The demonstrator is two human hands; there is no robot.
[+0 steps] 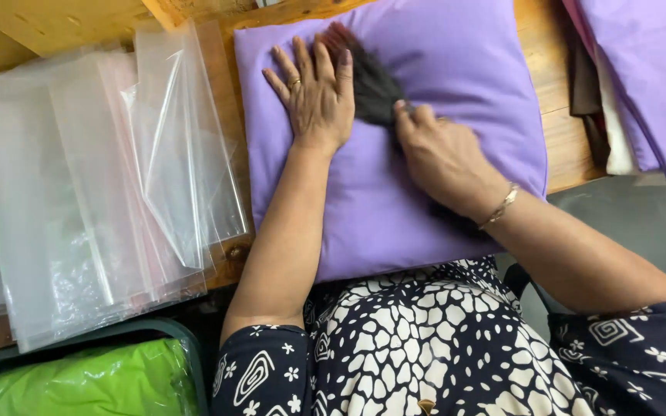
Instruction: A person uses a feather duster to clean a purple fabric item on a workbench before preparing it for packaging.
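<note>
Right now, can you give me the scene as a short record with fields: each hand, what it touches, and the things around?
left hand: flat on the purple pillow, fingers spread, ring on one finger
right hand: grip closed on a dark brush, blurred, on the pillow
surface: wooden table
left of pillow: stack of clear plastic bags
lower left: green bundle in a bin
upper right: second purple pillow

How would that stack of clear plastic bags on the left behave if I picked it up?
The clear plastic bags look thin and glossy, so they would probably flop and bend. The sheets lie fanned and loose, so they would likely slide apart unless pinched together. They seem light for their spread.
</note>
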